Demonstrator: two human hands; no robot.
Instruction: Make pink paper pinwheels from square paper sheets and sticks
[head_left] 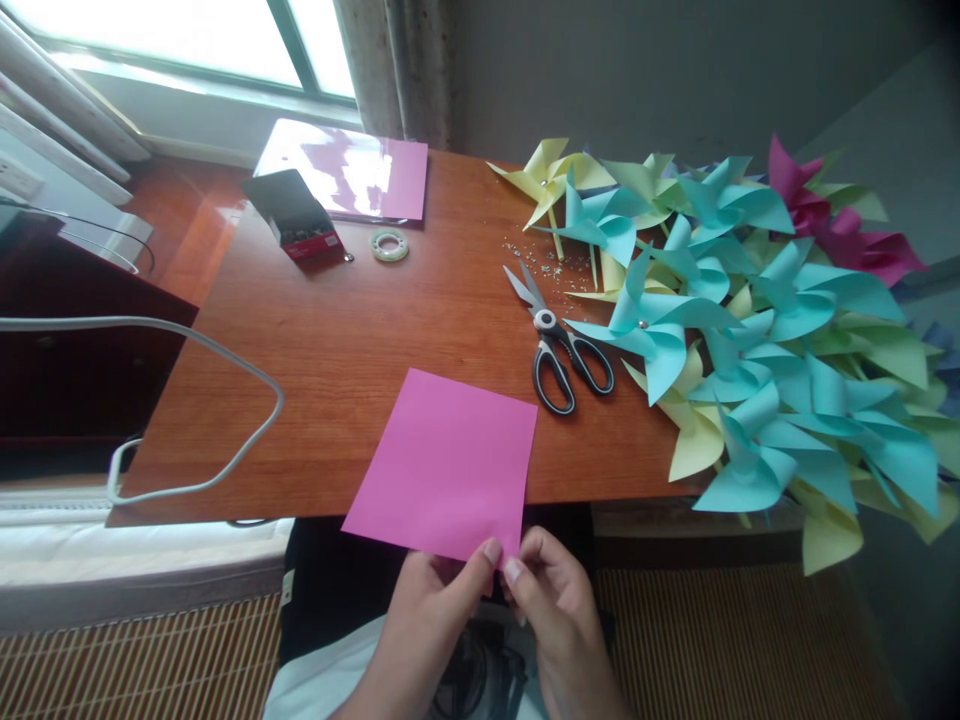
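A flat square sheet of pink paper reaches over the front edge of the desk, its near right corner between my hands. My left hand pinches the near edge, thumb on top and fingers hidden beneath. Right at that corner, my right hand also closes on the sheet with thumb and curled fingers. Black-handled scissors lie beyond the sheet to the right, their blades slightly apart. Many paper pinwheels in turquoise, yellow, green and magenta are heaped at the right.
On the wooden desk, a pack of pink paper lies at the back left. Near it are an open small box and a tape roll. Tiny bits are scattered by the scissors. A white cable loops over the left side.
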